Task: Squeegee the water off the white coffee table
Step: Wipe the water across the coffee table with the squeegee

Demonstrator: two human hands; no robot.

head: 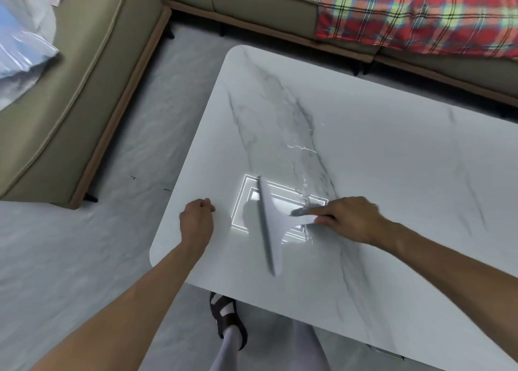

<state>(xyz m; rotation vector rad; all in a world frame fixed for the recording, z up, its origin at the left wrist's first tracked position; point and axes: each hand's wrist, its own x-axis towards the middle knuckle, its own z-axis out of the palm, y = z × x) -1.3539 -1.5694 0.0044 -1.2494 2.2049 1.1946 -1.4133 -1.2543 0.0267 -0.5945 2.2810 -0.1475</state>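
The white marble-look coffee table point(392, 151) fills the middle and right of the head view. A white squeegee point(270, 224) lies blade-down on it near the front left corner, its long blade running front to back. My right hand point(350, 219) grips the squeegee's handle from the right, index finger stretched along it. Streaks and drops of water point(301, 151) glisten on the tabletop behind and beside the squeegee. My left hand point(196, 219) rests at the table's left edge with its fingers curled, holding nothing.
A beige sofa point(84, 90) wraps around the left and back, with a plastic bag point(22, 42) on the left seat and a red plaid blanket point(420, 11) at the back right. Grey floor point(70, 258) lies left of the table. My sandalled foot point(227, 320) stands under the front edge.
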